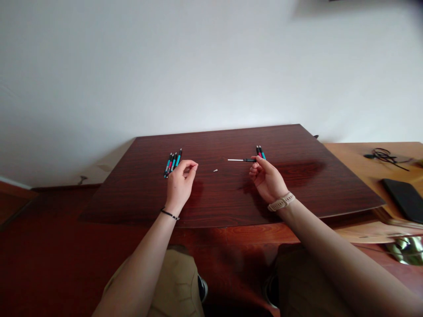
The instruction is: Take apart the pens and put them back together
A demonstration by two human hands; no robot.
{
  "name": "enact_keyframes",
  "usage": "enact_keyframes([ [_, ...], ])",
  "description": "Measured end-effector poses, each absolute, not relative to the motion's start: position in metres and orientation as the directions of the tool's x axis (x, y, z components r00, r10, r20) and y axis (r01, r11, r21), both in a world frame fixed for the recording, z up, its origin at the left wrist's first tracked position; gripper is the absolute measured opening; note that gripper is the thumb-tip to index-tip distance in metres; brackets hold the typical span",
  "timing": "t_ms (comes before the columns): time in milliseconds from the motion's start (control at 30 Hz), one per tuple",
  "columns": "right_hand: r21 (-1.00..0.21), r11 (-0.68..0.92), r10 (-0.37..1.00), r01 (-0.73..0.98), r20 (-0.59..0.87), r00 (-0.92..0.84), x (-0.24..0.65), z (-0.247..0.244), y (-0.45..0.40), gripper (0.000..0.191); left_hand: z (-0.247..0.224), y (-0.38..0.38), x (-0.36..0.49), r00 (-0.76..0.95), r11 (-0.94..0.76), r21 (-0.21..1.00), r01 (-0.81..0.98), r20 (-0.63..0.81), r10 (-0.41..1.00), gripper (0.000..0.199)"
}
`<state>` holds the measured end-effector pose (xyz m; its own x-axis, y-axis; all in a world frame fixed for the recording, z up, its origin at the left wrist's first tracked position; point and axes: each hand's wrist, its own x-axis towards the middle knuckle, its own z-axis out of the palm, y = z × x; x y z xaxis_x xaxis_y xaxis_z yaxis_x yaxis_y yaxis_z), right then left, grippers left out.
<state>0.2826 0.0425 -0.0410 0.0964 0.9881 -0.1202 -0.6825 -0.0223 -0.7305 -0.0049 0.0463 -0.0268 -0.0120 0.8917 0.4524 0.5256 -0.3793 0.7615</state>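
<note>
My right hand [267, 178] pinches a partly dismantled ballpoint pen [250, 160] above the table. Its thin white refill [235, 160] sticks out bare to the left. Thumb and fingertips meet on my left hand [182, 178]; whatever lies between them is too small or hidden to tell. Between the hands, a small silvery pen tip [215, 170] lies on the table. Several pens [172, 162] in blue, pink and black lie side by side just beyond my left hand. Past my right hand are more pens [261, 152], partly covered by it.
The dark reddish wooden table [218, 202] stands against a white wall [211, 66]. To the right, a lighter wooden desk [350, 165] carries a coiled black cable [383, 155] and a flat black object [403, 198]. Below it on the right is a shiny greenish object [407, 250].
</note>
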Motion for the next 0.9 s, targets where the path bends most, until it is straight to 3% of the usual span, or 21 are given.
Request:
enact_keyframes([
  [167, -0.738, -0.017, 0.988, -0.675, -0.115, 0.100, 0.282, -0.040, 0.042, 0.031, -0.032, 0.048, -0.004, 0.203, -0.438, 0.791, 0.428, 0.388, 0.899, 0.012],
  [367, -0.734, -0.017, 0.988, -0.679, -0.117, 0.102, 0.281, -0.039, 0.041, 0.030, -0.039, 0.048, -0.002, 0.455, -0.564, 0.617, 0.550, 0.345, 0.821, 0.014],
  [567, -0.717, -0.023, 0.990, -0.697, -0.114, 0.085, 0.282, -0.039, 0.042, 0.034, -0.043, 0.049, -0.005, 0.542, -0.635, 0.486, 0.601, 0.337, 0.770, 0.024],
  [900, -0.723, -0.026, 0.987, -0.691, -0.126, 0.095, 0.284, -0.041, 0.042, 0.029, -0.043, 0.050, -0.005, 0.545, -0.640, 0.413, 0.648, 0.334, 0.769, 0.019],
])
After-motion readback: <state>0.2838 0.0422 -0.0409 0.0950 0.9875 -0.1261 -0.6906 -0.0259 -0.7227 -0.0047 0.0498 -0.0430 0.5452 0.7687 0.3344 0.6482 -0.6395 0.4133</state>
